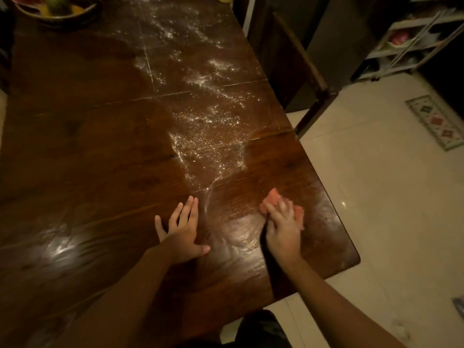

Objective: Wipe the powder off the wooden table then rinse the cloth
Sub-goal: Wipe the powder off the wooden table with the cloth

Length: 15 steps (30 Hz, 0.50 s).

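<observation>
White powder (200,101) streaks the right half of the dark wooden table (82,136), from the far end down to about the middle. My right hand (283,227) presses a pink cloth (272,198) flat on the tabletop near the right edge, just below the powder's lower end. The cloth shows in front of and beside my fingers; the rest is under the hand. My left hand (182,231) lies flat on the bare wood with its fingers spread, a short way left of the cloth, holding nothing.
A basket of fruit (57,8) stands at the far left of the table. A wooden chair (306,71) is pushed against the table's right side. Pale tiled floor (376,197) with a patterned mat (437,121) lies to the right, a shelf rack (411,38) beyond.
</observation>
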Each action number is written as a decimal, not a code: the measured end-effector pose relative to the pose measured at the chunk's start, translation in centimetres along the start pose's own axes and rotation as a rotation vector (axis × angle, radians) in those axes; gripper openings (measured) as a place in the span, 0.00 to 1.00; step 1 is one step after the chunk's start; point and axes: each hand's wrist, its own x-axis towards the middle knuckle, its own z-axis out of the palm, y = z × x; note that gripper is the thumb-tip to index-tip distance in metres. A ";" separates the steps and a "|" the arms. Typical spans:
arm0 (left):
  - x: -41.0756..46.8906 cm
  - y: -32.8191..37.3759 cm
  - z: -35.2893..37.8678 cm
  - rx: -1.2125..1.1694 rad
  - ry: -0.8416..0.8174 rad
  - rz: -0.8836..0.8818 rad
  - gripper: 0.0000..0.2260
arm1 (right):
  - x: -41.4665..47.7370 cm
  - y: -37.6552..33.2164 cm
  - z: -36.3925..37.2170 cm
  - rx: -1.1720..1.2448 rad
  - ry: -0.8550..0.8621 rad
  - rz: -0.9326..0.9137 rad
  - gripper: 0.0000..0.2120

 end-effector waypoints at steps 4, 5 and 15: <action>-0.2 0.0 -0.4 -0.011 -0.029 0.016 0.55 | -3.2 1.0 -0.6 -0.059 -0.437 -0.634 0.23; -0.3 0.0 -0.5 -0.019 -0.035 0.022 0.55 | -2.9 2.3 -1.9 -0.090 -0.533 -0.749 0.22; -1.3 -0.8 0.6 -0.222 0.181 0.113 0.52 | 2.2 -7.0 4.7 -0.102 0.010 0.160 0.27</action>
